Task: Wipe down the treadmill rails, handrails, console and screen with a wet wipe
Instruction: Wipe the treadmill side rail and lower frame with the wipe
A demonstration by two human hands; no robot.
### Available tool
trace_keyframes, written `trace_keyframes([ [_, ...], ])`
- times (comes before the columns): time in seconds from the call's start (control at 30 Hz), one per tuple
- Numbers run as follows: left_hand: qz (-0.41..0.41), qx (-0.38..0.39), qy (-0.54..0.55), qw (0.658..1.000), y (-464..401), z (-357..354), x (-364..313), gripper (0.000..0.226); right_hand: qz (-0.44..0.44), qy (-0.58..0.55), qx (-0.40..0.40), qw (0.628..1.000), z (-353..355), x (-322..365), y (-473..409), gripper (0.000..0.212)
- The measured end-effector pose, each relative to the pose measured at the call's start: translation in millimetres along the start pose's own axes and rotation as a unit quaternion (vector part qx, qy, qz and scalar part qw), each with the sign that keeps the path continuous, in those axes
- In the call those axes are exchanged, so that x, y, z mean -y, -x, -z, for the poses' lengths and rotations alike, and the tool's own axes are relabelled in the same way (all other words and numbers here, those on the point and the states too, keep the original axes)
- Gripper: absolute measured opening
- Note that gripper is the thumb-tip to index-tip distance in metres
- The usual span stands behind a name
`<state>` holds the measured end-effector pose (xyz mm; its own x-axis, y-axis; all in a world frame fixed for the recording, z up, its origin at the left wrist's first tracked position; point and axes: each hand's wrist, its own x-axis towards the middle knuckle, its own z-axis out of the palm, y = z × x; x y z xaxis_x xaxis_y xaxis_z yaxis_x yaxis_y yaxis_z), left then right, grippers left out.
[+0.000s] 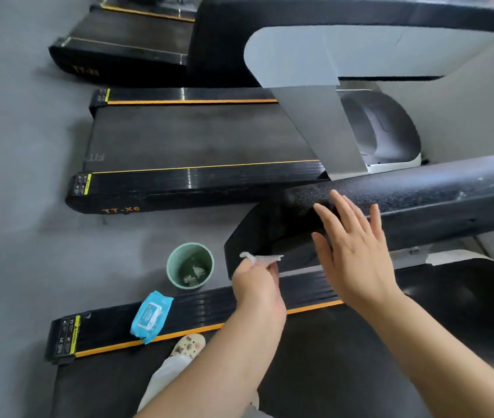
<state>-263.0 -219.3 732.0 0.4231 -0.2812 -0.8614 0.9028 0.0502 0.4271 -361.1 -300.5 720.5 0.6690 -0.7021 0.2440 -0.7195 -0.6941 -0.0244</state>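
A thick black handrail of the treadmill I stand on runs across the right half of the head view, its end sloping down at centre. My left hand pinches a small crumpled white wet wipe right beside the lower end of that handrail. My right hand hovers with fingers spread straight over the handrail's side, holding nothing. Below them lies the treadmill's black side rail with an orange stripe, and the dark belt.
A green bin with used wipes stands on the grey floor beside the rail. A blue wet-wipe pack lies on the side rail. My patterned slipper is on the belt. Two more treadmills stand beyond.
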Motion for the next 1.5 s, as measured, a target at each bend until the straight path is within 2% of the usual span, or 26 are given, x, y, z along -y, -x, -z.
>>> trace_keyframes([
  [0.03,-0.023,0.025,0.006,0.999,7.2,0.9,2.2,0.016,-0.005,-0.006,-0.001,1.000,1.6,-1.9,-0.2,0.046],
  [0.1,-0.125,0.084,-0.072,0.986,22.8,7.3,-0.1,0.023,-0.017,-0.018,-0.008,1.000,4.8,-5.5,-0.4,0.044],
  [0.17,-0.238,0.105,-0.180,0.948,26.8,11.7,-4.4,0.025,-0.035,-0.035,-0.012,0.999,8.1,-9.2,-1.1,0.045],
  [0.2,-0.318,0.111,-0.243,0.910,21.3,12.0,-9.3,0.029,-0.044,-0.041,-0.011,0.998,9.3,-10.9,-1.4,0.045],
  [0.23,-0.404,0.119,-0.317,0.850,16.1,12.9,-15.1,0.037,-0.053,-0.044,-0.010,0.998,10.1,-12.3,-1.7,0.046],
  [0.27,-0.479,0.140,-0.392,0.773,5.2,13.3,-18.4,0.045,-0.060,-0.045,-0.008,0.997,10.4,-13.5,-1.9,0.046],
  [0.33,-0.549,0.205,-0.530,0.613,-13.0,10.2,-19.2,0.058,-0.070,-0.046,-0.003,0.997,9.8,-15.0,-2.4,0.046],
  [0.37,-0.541,0.239,-0.587,0.552,-17.3,8.8,-18.1,0.063,-0.072,-0.046,-0.001,0.996,9.5,-15.3,-2.7,0.046],
  [0.43,-0.528,0.273,-0.651,0.471,-28.4,8.0,-15.9,0.068,-0.072,-0.045,0.003,0.996,9.4,-15.2,-3.0,0.045],
  [0.57,-0.572,0.290,-0.686,0.344,-37.2,-5.8,-28.1,0.080,-0.080,-0.058,0.002,0.995,12.5,-15.5,-3.3,0.045],
  [0.6,-0.590,0.301,-0.678,0.318,-38.6,-11.9,-34.3,0.077,-0.090,-0.063,-0.002,0.994,13.6,-16.0,-3.3,0.045],
  [0.67,-0.529,0.347,-0.702,0.327,-42.4,-29.9,-49.3,0.065,-0.118,-0.070,-0.008,0.991,16.3,-17.9,-3.5,0.044],
  [0.73,-0.502,0.379,-0.702,0.334,-47.5,-51.7,-61.5,0.058,-0.154,-0.074,-0.016,0.985,20.6,-20.9,-3.5,0.044],
  [0.83,-0.468,0.417,-0.657,0.420,-56.4,-86.2,-81.9,0.056,-0.223,-0.082,-0.025,0.971,28.2,-23.3,-3.9,0.046],
  [0.87,-0.476,0.417,-0.640,0.435,-60.1,-96.1,-86.8,0.057,-0.242,-0.080,-0.024,0.967,29.3,-22.9,-4.8,0.047],
  [0.93,-0.471,0.440,-0.629,0.434,-65.6,-108.5,-91.6,0.056,-0.268,-0.067,-0.010,0.961,28.6,-19.4,-9.3,0.047],
  [1.0,-0.405,0.515,-0.620,0.432,-74.1,-107.4,-92.9,0.046,-0.277,-0.047,0.012,0.960,24.9,-11.8,-16.7,0.047],
  [1.1,-0.351,0.591,-0.615,0.387,-95.9,-83.2,-98.9,0.043,-0.273,-0.022,0.022,0.962,18.7,5.3,-27.1,0.044],
  [1.13,-0.346,0.587,-0.615,0.398,-106.1,-73.9,-101.4,0.041,-0.269,-0.017,0.025,0.963,16.5,11.3,-30.3,0.043],
  [1.23,-0.284,0.548,-0.614,0.491,-133.9,-53.5,-107.8,0.053,-0.271,-0.011,0.046,0.962,9.5,26.4,-36.6,0.042],
  [1.27,-0.261,0.535,-0.620,0.511,-139.9,-48.7,-108.2,0.058,-0.275,-0.008,0.054,0.960,7.9,29.3,-38.0,0.043],
  [1.37,-0.238,0.514,-0.623,0.540,-141.5,-39.9,-106.3,0.070,-0.275,-0.004,0.073,0.959,8.1,33.8,-43.4,0.044],
  [1.5,-0.261,0.555,-0.572,0.545,-135.9,-40.0,-103.6,0.080,-0.227,0.008,0.086,0.970,11.9,33.7,-51.2,0.043],
])
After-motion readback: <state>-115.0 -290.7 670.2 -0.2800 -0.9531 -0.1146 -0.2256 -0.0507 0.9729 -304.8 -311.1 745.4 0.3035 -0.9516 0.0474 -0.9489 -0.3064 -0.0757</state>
